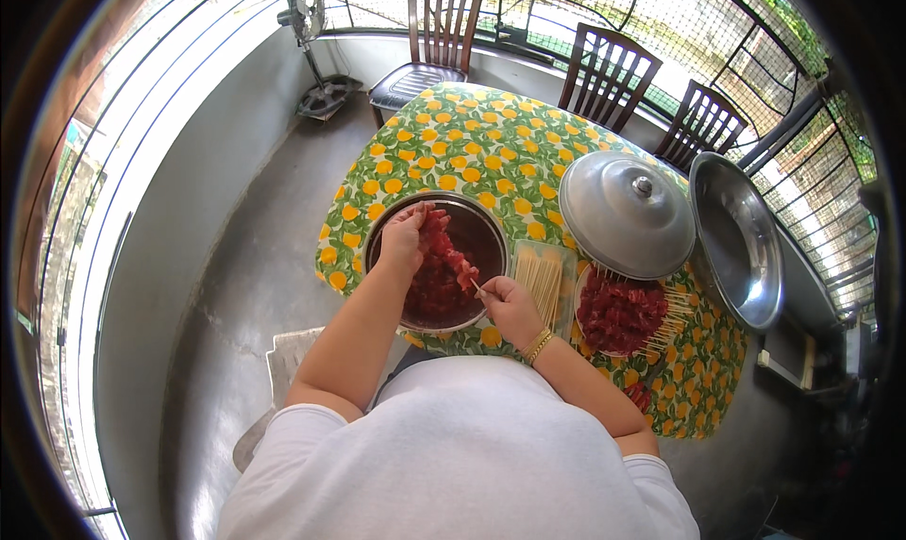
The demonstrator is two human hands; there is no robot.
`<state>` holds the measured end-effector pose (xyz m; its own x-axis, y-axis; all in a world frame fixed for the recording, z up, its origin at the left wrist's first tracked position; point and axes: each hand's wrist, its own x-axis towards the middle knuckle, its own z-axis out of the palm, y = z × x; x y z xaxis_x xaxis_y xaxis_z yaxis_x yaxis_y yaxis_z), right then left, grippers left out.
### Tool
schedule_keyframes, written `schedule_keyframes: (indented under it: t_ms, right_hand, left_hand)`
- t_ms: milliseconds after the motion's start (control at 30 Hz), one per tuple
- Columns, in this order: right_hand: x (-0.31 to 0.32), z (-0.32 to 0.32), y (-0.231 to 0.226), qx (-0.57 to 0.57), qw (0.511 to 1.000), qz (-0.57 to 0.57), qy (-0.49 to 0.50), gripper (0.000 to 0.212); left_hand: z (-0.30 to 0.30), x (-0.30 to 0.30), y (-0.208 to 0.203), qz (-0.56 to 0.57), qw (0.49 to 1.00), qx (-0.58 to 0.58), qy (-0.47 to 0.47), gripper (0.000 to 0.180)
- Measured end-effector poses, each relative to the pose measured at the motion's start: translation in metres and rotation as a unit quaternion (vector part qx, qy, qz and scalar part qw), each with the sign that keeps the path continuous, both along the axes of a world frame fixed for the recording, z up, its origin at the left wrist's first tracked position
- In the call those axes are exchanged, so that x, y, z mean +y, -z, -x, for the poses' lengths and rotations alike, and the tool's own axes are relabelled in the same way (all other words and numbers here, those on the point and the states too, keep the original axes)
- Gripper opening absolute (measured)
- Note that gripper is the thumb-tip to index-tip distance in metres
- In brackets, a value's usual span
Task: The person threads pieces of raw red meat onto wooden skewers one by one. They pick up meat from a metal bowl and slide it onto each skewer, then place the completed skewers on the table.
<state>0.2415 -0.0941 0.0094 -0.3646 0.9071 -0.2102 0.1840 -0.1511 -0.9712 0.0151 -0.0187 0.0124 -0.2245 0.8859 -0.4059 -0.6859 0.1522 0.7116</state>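
Over a round metal bowl of dark red marinade and meat, my left hand is closed on the upper end of a strip of raw red meat. The strip slants down toward my right hand. That hand, with gold bracelets at the wrist, pinches the bare end of a thin wooden skewer whose tip meets the meat; how far it runs inside is hidden. Beside the bowl, a clear plastic tray holds many loose bamboo skewers. Right of it lies a pile of skewered meat, sticks pointing outward.
A domed metal lid sits behind the skewered pile, and a big metal basin leans at the table's right edge. The tablecloth has a lemon print. Dark wooden chairs stand along the far side; a fan is far left.
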Motion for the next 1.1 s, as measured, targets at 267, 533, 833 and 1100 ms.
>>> schedule_keyframes:
  t_ms: [267,533,833,1100]
  right_hand:
    - [0.005,0.009,-0.003,0.042,0.998,0.043,-0.012,0.009]
    - [0.025,0.017,-0.007,0.054,0.997,0.052,-0.003,0.012]
    - [0.026,0.017,0.002,-0.054,0.997,-0.040,0.026,0.017]
    - [0.026,-0.023,0.001,-0.078,0.982,-0.157,0.071,0.013]
  left_hand:
    - [0.010,0.000,0.005,-0.018,0.999,-0.033,0.036,0.024]
    - [-0.013,-0.037,0.005,0.008,0.967,0.012,0.254,0.037]
    - [-0.024,-0.036,0.017,0.039,0.972,-0.004,0.231,0.017]
    - [-0.011,-0.032,0.010,-0.011,0.960,-0.019,0.278,0.030]
